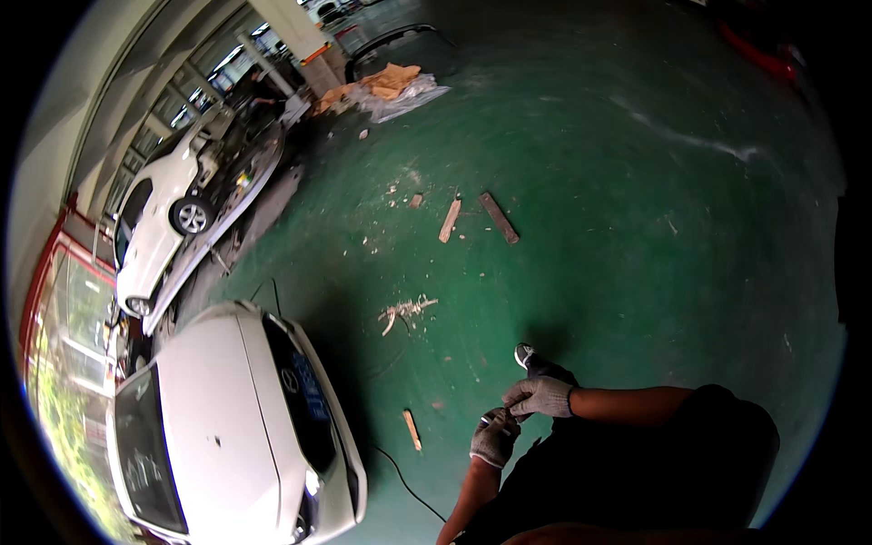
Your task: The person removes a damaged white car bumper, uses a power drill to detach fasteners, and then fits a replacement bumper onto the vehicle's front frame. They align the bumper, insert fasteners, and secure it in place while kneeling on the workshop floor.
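Green floor point(618, 182) spreads out below us, glossy and scuffed, and our two gloved hands meet over it near the bottom of the view. We see the left hand point(495, 440) in a grey knit glove, closed around a small dark tool point(489, 420) whose tip shows just above the knuckles; what kind of tool it is, we cannot tell. Our right hand point(540, 396), gloved the same, sits just above and to the right, its fingers curled and pinching at the tool's top end, so both hands grip the one thing between them. Just beyond the right hand, the toe of a shoe point(527, 356) rests on the floor. To the near left stands a white car point(236, 427), its front end towards us, with a thin black cable point(400, 477) trailing on the floor beside it. A short wood scrap point(412, 430) lies between the car and our hands. Farther out we see a small heap of splinters point(404, 312), then two planks point(474, 218) lying close together, one pale and one dark. At the far left a second white car point(163, 227) is parked, and beyond it a pile of cardboard point(386, 84) on plastic sheet.
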`<state>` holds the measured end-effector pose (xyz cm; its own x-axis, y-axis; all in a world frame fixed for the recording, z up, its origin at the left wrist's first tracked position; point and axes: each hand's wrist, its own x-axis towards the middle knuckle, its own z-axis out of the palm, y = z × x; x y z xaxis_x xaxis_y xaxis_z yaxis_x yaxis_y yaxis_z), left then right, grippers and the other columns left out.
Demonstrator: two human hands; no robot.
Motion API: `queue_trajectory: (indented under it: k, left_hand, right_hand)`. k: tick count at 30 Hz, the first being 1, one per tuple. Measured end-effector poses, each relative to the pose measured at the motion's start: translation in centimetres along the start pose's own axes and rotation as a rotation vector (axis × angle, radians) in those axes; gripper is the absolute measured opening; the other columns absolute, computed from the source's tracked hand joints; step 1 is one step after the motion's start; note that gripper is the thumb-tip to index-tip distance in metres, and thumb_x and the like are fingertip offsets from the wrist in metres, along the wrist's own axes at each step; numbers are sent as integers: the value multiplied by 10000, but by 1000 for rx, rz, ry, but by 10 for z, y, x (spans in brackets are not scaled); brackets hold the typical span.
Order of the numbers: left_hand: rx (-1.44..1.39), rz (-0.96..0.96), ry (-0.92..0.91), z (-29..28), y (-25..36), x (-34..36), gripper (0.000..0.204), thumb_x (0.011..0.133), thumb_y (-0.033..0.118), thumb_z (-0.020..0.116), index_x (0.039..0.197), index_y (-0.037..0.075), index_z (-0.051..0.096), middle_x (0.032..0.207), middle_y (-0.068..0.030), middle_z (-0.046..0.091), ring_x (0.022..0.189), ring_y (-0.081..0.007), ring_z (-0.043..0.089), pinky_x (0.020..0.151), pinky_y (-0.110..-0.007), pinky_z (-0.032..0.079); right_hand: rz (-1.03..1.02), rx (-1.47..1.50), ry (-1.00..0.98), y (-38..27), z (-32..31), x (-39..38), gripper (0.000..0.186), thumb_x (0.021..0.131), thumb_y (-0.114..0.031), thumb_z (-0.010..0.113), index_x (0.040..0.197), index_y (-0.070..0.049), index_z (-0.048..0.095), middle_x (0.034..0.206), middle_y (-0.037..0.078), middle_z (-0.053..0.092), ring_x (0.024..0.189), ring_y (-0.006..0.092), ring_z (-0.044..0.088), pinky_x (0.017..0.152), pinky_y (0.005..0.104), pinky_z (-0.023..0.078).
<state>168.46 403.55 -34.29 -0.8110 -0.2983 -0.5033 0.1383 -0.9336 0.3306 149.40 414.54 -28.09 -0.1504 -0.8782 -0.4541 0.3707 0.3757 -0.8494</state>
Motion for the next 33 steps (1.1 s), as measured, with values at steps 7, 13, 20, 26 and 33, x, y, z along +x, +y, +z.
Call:
queue_trajectory:
  k: [7,13,20,26,33]
  left_hand:
    - [32,15,164,29,133,130,224,1000,148,667,1208,68,650,1076,-11,676,878,-123,592,757,-299,487]
    - [132,100,131,60,259,240,318,992,222,658,1277,85,625,1112,-12,658,938,-114,611,784,-266,494]
    - [310,-50,195,40,384,407,312,1024,239,624,1295,84,619,1079,-11,655,911,-116,610,751,-269,504]
    - [528,-180,68,49,540,552,311,1052,254,595,1311,83,614,1051,-10,653,888,-118,609,724,-272,513]
    - [434,-199,110,162,703,648,206,1029,209,655,1185,74,656,1013,-18,685,809,-138,601,673,-293,489]
  right_hand:
    - [-337,-472,-51,-101,-55,179,377,880,-289,779,1187,-85,697,1057,69,752,1003,213,724,898,351,558]
    - [-633,-578,-101,-208,-62,322,266,790,-172,733,1046,-112,694,951,76,738,888,295,708,769,416,541]
    - [-566,-649,21,-285,-113,469,226,798,-136,761,1012,-88,707,949,127,711,930,333,686,794,442,520]
    - [-424,-769,133,-363,-158,626,243,824,-140,730,1058,-95,680,993,143,706,948,348,679,789,481,506]
    - [-476,-786,277,-485,-193,760,383,817,-119,711,1196,-92,663,1062,154,711,1005,371,675,842,476,519]
